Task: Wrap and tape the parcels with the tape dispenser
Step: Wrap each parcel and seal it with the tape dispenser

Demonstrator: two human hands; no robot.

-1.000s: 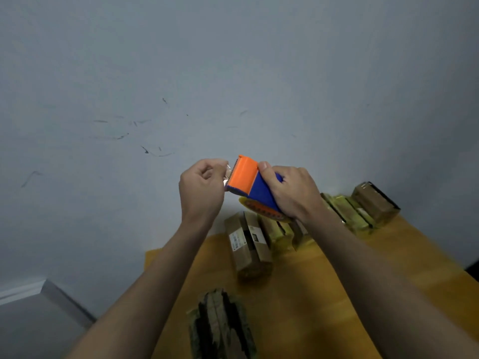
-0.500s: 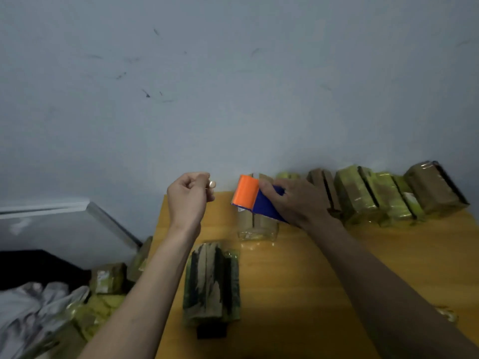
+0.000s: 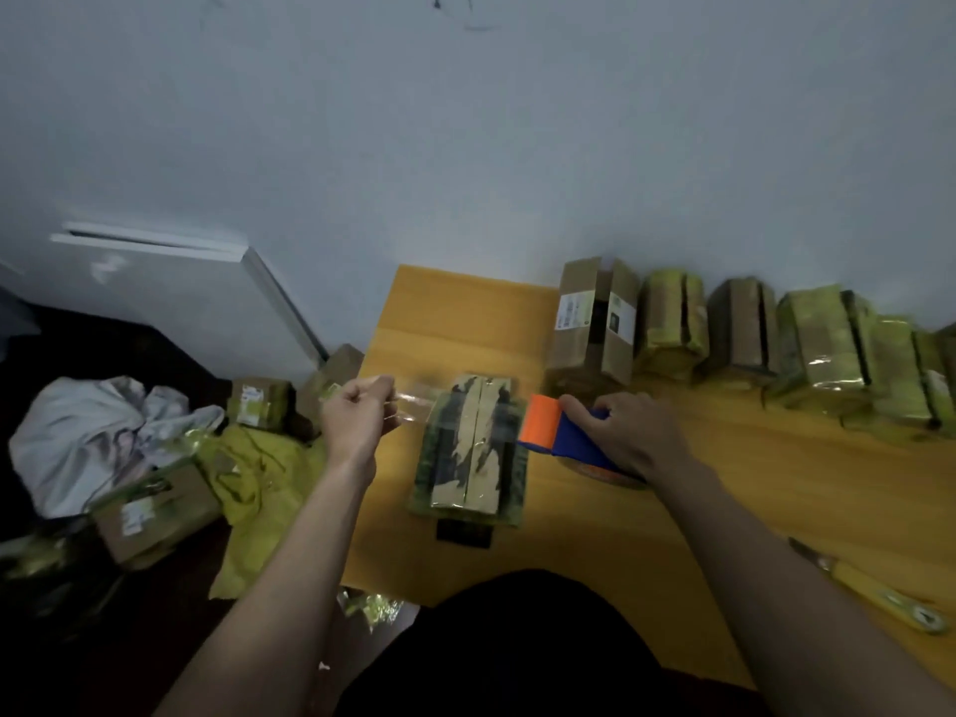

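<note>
Left hand [image 3: 357, 419]: I saw its fingers curled tight, pinching the free end of a strip of clear tape [image 3: 414, 401]. The strip ran rightward from the fingers across the upper part of the parcel [image 3: 471, 452] toward the tape dispenser [image 3: 561, 432]. I could not tell whether the strip touched the parcel's top or hung just above it.

Right hand [image 3: 628, 439]: wrapped around the blue body of the dispenser, fingers curled over it, orange front end pointing left and sitting at the parcel's right edge. The brown tape roll showed partly under the wrist.

The parcel lay flat on the yellow table [image 3: 455, 302], directly between the two hands; dark-patterned wrap with a pale torn centre and glossy film over it. A small black object peeked from under its near end; what it was I could not make out.

Row of parcels [image 3: 745, 333] stood along the wall at the far right of the table, some brown cardboard, some yellow-green wrapped, packed side by side. A yellow utility knife [image 3: 874, 592] lay on the table near my right forearm. Left of the table, lower down: more boxes [image 3: 155, 514], yellow wrapping [image 3: 258, 473], and a grey crumpled bag [image 3: 98, 432].
</note>
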